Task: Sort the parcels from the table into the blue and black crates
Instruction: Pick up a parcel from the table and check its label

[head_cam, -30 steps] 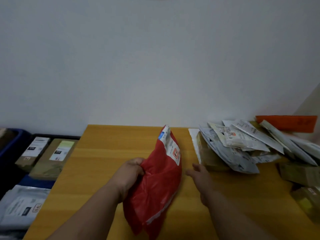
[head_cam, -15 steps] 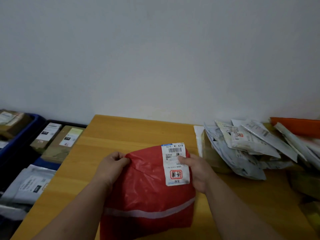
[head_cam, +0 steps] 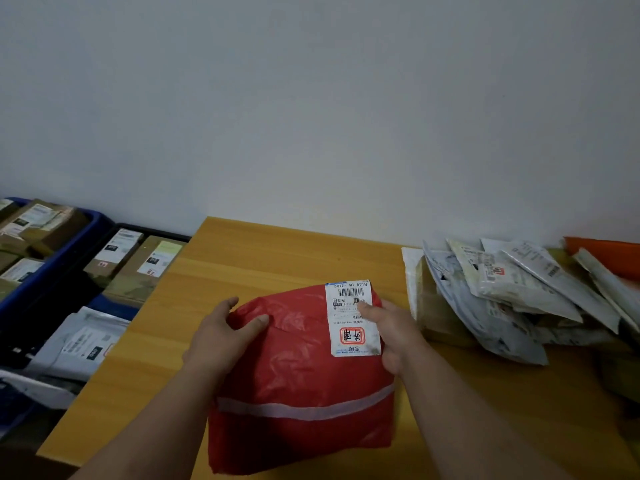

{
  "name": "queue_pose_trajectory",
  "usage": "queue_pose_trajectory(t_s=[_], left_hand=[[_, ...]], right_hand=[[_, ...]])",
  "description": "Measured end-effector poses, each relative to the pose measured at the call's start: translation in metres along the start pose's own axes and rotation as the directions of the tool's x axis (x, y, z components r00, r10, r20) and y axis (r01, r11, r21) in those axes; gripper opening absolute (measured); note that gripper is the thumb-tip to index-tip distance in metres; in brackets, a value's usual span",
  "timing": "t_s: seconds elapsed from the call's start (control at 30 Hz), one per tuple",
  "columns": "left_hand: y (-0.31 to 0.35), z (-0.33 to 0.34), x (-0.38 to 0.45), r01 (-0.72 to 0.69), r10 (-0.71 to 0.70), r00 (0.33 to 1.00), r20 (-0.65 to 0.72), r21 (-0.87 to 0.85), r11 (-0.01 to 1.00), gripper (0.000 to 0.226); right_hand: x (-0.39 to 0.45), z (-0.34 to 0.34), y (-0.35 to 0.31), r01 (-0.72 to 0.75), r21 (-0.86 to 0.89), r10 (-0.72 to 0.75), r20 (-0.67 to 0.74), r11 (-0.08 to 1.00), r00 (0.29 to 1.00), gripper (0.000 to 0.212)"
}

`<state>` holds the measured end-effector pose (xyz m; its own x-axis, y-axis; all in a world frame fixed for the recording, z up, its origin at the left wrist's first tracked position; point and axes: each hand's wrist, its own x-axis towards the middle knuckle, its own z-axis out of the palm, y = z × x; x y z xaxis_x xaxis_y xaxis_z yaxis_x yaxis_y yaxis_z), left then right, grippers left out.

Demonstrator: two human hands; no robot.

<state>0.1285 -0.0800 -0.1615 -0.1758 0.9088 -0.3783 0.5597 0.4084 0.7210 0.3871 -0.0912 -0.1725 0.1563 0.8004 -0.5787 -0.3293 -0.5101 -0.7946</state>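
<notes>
A red plastic parcel [head_cam: 298, 375] with a white shipping label [head_cam: 351, 320] is held up over the wooden table [head_cam: 277, 258], label facing me. My left hand [head_cam: 225, 336] grips its upper left edge, thumb on the front. My right hand [head_cam: 391, 334] holds the upper right edge with the thumb on the label. A heap of grey and white mailer parcels [head_cam: 512, 299] lies at the table's right. The blue crate [head_cam: 52, 268] and the black crate [head_cam: 138, 233] stand left of the table, both holding cardboard boxes.
An orange parcel [head_cam: 606, 252] lies at the far right behind the heap. Grey mailer bags [head_cam: 83, 341] fill another container at the lower left. A white wall runs behind the table. Brown boxes sit under the heap at the right edge.
The red parcel was turned from edge-on in my left hand to label facing me. My right hand came over and took its right edge. Since half a second ago it barely moved.
</notes>
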Motion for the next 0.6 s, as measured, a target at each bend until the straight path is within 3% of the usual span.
queue_pose_trajectory(t_s=[0.1,0.17,0.27,0.4,0.5,0.6], left_hand=[[0.005,-0.016,-0.001,-0.098,0.115,0.993,-0.016,0.418,0.903,0.083],[0.010,-0.026,0.000,-0.177,0.188,0.982,0.025,0.486,0.856,0.080],[0.004,-0.042,0.005,-0.316,0.271,0.948,0.167,0.415,0.853,0.078],[-0.029,-0.080,0.017,-0.342,0.272,0.910,0.313,0.196,0.919,0.079],[-0.056,-0.121,0.024,-0.338,0.306,0.912,0.273,0.076,0.938,0.048],[-0.078,-0.163,0.032,-0.305,0.286,0.942,0.172,0.095,0.947,0.025]], right_hand=[[-0.003,0.022,-0.001,0.011,-0.047,-0.010,0.033,0.999,0.999,0.009],[-0.007,0.042,0.000,0.030,-0.114,-0.022,0.072,0.993,0.997,0.012],[-0.014,0.083,0.006,0.074,-0.204,-0.048,0.130,0.976,0.990,0.010],[-0.024,0.149,0.022,0.134,-0.307,-0.084,0.172,0.942,0.981,0.007],[-0.027,0.204,0.036,0.187,-0.394,-0.123,0.183,0.900,0.975,0.005],[-0.029,0.259,0.050,0.228,-0.436,-0.154,0.199,0.871,0.968,0.013]])
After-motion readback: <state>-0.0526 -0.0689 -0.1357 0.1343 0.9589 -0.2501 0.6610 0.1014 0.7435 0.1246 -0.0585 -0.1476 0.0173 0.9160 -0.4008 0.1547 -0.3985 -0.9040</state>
